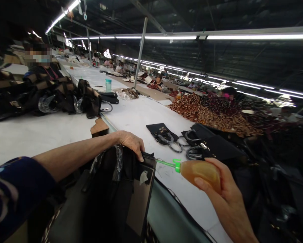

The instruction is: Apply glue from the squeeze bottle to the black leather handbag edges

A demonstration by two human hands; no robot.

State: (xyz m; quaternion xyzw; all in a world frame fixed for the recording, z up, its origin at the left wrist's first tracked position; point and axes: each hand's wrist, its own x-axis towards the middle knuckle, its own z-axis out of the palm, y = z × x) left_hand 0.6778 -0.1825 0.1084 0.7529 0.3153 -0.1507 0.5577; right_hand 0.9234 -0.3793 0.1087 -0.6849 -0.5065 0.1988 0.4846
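My left hand [131, 141] is closed over the top edge of a black handbag [110, 195] that stands upright at the near edge of the white table [131, 114]. My right hand [224, 192] grips an amber squeeze bottle [199, 170] with a green cap and a thin green nozzle. The nozzle tip touches the bag's top edge just right of my left fingers. A small white tag hangs on the bag's brown inner panel.
Black bag parts with wrapped handles [176, 140] lie on the table beyond the bottle. A heap of brown striped pieces [212, 111] sits at right. Finished bags [65, 98] pile up at left, near a seated person. A teal cup [108, 85] stands further back.
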